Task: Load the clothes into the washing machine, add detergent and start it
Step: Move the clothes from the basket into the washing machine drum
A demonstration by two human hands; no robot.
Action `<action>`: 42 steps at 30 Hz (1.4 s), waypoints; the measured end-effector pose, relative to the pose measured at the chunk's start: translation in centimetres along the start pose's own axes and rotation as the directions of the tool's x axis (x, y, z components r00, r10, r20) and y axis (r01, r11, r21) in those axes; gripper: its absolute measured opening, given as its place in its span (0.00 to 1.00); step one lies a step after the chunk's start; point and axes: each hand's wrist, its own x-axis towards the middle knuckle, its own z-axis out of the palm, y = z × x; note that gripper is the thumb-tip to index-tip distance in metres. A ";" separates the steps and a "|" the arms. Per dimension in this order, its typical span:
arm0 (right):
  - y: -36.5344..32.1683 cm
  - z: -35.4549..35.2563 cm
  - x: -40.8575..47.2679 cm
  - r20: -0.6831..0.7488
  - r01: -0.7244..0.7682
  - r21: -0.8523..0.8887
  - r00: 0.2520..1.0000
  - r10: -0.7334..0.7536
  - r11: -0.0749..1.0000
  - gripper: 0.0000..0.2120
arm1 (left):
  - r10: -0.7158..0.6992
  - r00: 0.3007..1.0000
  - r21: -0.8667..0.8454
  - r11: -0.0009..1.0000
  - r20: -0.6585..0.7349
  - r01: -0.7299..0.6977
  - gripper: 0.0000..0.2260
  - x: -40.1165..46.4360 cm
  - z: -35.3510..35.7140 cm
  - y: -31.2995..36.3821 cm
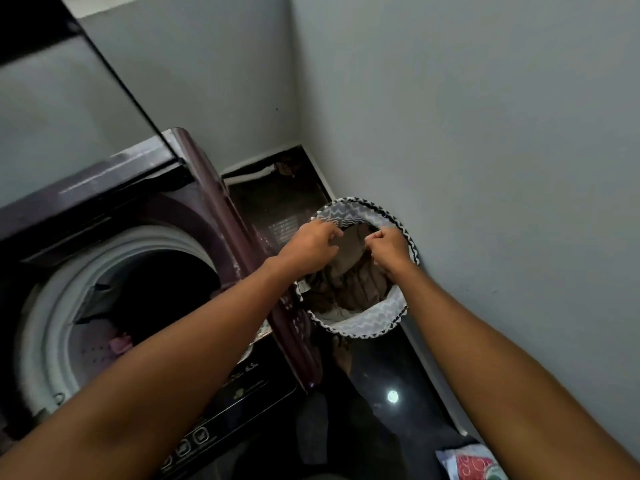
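A round laundry basket [370,323] with a grey zigzag lining stands on the dark floor beside the wall, holding brownish clothes [349,271]. Both my hands reach into its mouth. My left hand [310,245] grips the upper edge of a brown garment with curled fingers. My right hand [389,247] pinches the same garment a little to the right. To the left stands the top-load washing machine [214,216], maroon, with its lid raised. Its white-rimmed drum [52,317] is open, and a pink item [119,342] and a dark cloth lie inside.
The machine's control panel [221,417] with buttons faces me at the bottom. A grey wall [485,168] runs close along the right. A colourful packet [467,462] lies on the glossy dark floor [391,375] at the bottom right. The raised lid [86,116] fills the upper left.
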 end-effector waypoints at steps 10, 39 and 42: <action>6.2 3.2 7.4 0.085 -0.094 -0.177 0.990 0.111 0.980 0.07 | -0.272 0.909 0.182 0.958 0.316 0.223 0.27 7.1 8.8 -2.1; 0.0 5.8 3.9 -0.086 0.156 0.349 0.987 -0.135 0.924 0.17 | -0.251 0.955 0.062 0.968 0.156 0.244 0.38 6.4 6.9 -1.2; -2.4 4.3 1.4 -0.057 0.161 0.544 0.986 -0.156 0.824 0.15 | -0.197 0.979 -0.086 0.978 -0.049 0.192 0.18 4.9 4.8 -0.6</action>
